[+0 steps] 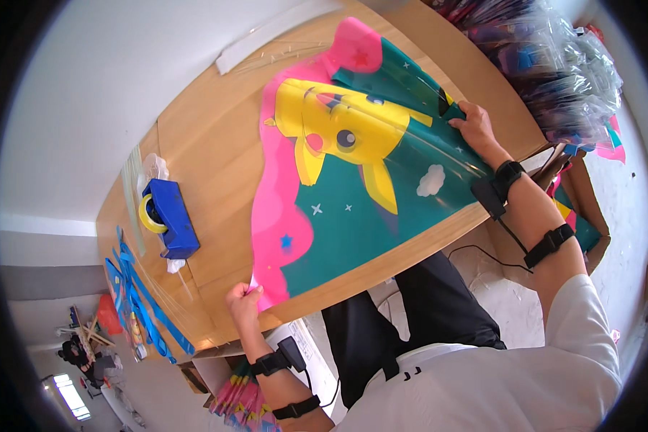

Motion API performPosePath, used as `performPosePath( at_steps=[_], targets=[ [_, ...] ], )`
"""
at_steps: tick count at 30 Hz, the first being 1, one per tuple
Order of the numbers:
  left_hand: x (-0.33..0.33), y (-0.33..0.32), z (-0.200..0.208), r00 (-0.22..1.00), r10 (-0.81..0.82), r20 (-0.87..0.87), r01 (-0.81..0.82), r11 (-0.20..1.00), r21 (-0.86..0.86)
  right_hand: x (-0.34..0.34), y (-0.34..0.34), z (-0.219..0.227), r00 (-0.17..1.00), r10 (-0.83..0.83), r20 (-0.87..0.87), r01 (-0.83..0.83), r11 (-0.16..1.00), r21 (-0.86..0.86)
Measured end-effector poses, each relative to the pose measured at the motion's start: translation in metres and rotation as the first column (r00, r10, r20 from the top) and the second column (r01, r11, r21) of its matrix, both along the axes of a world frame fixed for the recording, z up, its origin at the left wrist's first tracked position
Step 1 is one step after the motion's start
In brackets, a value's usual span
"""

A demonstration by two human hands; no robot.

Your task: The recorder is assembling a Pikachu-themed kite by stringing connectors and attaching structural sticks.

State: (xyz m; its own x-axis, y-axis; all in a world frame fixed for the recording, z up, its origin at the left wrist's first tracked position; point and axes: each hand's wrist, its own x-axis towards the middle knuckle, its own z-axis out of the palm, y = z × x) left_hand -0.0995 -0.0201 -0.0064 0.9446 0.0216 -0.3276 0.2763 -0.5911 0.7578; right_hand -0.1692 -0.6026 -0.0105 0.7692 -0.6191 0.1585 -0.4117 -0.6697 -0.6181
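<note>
A thin, glossy printed sheet (pixel 353 173) is spread over the wooden table (pixel 216 158). It is green with a wavy pink border, small stars, a cloud and a large yellow cartoon figure, which appears upside down from my side. At the near left corner, my left hand (pixel 245 308) pinches the pink edge between thumb and fingers. My right hand (pixel 477 131) grips the green edge at the right, close to a black and yellow patch. Soft folds run across the sheet, and its far pink end lies crumpled toward the back of the table.
A blue tape dispenser (pixel 174 219) with a yellowish roll stands at the left. Beyond it lie blue straps (pixel 140 288) and thin clear strips (pixel 131 191). Plastic-wrapped packs (pixel 547 72) are piled at the far right. Below the right edge sits an open cardboard box (pixel 596 194).
</note>
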Motion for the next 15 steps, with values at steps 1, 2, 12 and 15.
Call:
performPosePath(
  at_steps=[1,2,12,15],
  targets=[
    [0.001,-0.002,0.002,0.999,-0.033,-0.024,0.034,0.998,0.047,0.001,0.000,0.002,1.000,0.002,0.001,-0.002,1.000,-0.014],
    [0.002,-0.003,0.002,0.999,-0.030,-0.029,0.031,0.999,0.045,0.002,-0.005,0.001,0.999,-0.006,-0.033,0.005,1.000,-0.017],
    [-0.041,-0.038,0.022,0.802,-0.290,0.522,-0.090,0.805,0.586,-0.025,0.063,0.051,0.956,0.213,0.202,-0.091,0.870,-0.485],
    [-0.054,-0.108,0.021,0.672,-0.390,0.630,0.214,0.916,0.338,-0.039,0.126,0.041,0.780,0.600,0.178,-0.436,0.725,-0.533]
  ],
)
